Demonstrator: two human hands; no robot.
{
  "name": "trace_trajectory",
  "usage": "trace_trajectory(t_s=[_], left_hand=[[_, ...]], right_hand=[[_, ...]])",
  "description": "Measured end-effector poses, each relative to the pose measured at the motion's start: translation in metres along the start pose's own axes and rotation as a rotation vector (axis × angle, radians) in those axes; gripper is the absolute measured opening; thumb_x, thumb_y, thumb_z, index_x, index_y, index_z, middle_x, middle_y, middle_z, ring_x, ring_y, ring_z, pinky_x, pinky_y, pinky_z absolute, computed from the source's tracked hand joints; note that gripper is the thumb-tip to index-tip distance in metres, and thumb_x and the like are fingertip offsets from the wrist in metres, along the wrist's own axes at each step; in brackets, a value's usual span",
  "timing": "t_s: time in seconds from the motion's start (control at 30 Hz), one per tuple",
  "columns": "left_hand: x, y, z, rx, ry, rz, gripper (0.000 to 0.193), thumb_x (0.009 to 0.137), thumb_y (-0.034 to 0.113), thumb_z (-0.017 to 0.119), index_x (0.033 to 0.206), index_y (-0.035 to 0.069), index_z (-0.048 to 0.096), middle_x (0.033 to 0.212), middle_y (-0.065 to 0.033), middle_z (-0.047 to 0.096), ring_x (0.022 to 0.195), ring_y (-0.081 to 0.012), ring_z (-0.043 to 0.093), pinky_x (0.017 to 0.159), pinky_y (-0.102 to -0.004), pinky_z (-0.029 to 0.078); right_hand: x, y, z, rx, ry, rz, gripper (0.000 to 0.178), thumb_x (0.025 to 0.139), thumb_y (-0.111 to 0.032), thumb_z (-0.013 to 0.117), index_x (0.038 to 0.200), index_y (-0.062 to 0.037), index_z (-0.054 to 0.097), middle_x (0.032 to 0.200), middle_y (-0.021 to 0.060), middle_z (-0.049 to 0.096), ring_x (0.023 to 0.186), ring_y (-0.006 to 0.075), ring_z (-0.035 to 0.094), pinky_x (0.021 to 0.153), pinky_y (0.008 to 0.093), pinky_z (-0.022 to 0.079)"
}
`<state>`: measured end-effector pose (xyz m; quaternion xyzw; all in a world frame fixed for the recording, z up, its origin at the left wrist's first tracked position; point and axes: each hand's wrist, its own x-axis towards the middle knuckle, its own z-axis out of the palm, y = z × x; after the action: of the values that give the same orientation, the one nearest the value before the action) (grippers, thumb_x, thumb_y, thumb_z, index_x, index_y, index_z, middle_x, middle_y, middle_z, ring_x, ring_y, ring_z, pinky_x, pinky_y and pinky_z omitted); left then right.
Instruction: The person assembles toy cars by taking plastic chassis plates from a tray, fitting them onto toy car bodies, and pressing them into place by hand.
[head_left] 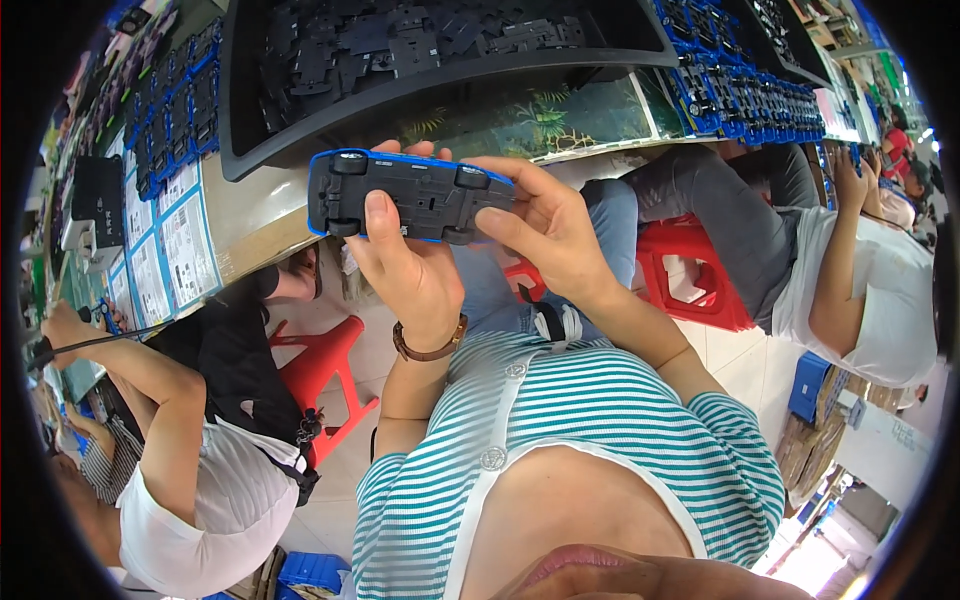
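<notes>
Two closed grips (415, 280) (562, 238) hold one toy car (430, 197).

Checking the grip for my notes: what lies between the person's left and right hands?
In the head view, a blue toy car, its black underside facing the camera, lies between the left hand and the right hand, both holding it.

Left hand (418, 275) and right hand (555, 230) grip a blue toy car (420, 198), black underside up, near a black bin (400, 93) of loose black parts (410, 45) on the desk (262, 210), blue-and-black pieces (755, 108) either side.
</notes>
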<state>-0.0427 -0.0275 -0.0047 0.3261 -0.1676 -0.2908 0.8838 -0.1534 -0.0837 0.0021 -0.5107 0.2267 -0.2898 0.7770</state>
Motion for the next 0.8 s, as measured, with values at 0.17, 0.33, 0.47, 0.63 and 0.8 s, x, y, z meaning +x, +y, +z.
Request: trace_trajectory(t_s=[0.17, 0.33, 0.47, 0.63, 0.8], left_hand=[[-0.004, -0.001, -0.001, 0.043, -0.005, 0.03, 0.039, 0.096, 0.021, 0.046, 0.126, -0.002, 0.038, 0.122, -0.017, 0.049, 0.107, -0.0291, 0.056, 0.093, -0.0497, 0.049], [-0.009, -0.001, 0.001, 0.116, -0.056, 0.084, 0.043, 0.095, 0.026, 0.047, 0.126, -0.003, 0.041, 0.118, -0.0205, 0.052, 0.109, -0.0329, 0.056, 0.096, -0.0496, 0.047], [-0.014, -0.003, -0.005, 0.139, -0.104, 0.08, 0.044, 0.096, 0.027, 0.047, 0.127, -0.003, 0.04, 0.119, -0.0221, 0.052, 0.109, -0.0361, 0.056, 0.097, -0.0491, 0.047], [-0.003, -0.002, -0.008, -0.037, -0.083, -0.065, 0.038, 0.097, 0.02, 0.044, 0.127, -0.002, 0.038, 0.124, -0.0171, 0.048, 0.111, -0.0316, 0.055, 0.097, -0.0511, 0.047], [-0.006, 0.002, -0.011, -0.042, -0.104, -0.077, 0.038, 0.098, 0.021, 0.043, 0.129, 0.0, 0.037, 0.125, -0.016, 0.048, 0.113, -0.0306, 0.053, 0.097, -0.0523, 0.046]], right_hand=[[-0.003, -0.006, -0.002, 0.075, -0.002, 0.014, 0.041, 0.091, -0.012, 0.06, 0.128, 0.0015, 0.047, 0.115, 0.0099, 0.058, 0.103, 0.0136, 0.057, 0.086, 0.0287, 0.051], [-0.007, -0.003, -0.002, 0.053, 0.017, -0.027, 0.036, 0.092, -0.012, 0.058, 0.124, 0.0027, 0.05, 0.112, 0.009, 0.06, 0.102, 0.0124, 0.057, 0.088, 0.0272, 0.049], [-0.011, 0.002, 0.0, -0.04, 0.052, -0.14, 0.035, 0.093, -0.011, 0.055, 0.125, 0.0012, 0.052, 0.105, 0.0063, 0.063, 0.094, 0.0079, 0.057, 0.076, 0.021, 0.047], [-0.011, -0.001, 0.0, 0.025, 0.09, -0.017, 0.034, 0.095, -0.015, 0.053, 0.125, 0.0016, 0.052, 0.105, 0.0076, 0.063, 0.094, 0.0094, 0.06, 0.075, 0.0233, 0.051], [-0.007, 0.005, -0.006, -0.004, 0.047, 0.007, 0.038, 0.096, -0.022, 0.051, 0.126, 0.0024, 0.05, 0.111, 0.0096, 0.061, 0.097, 0.012, 0.061, 0.08, 0.0269, 0.053]])
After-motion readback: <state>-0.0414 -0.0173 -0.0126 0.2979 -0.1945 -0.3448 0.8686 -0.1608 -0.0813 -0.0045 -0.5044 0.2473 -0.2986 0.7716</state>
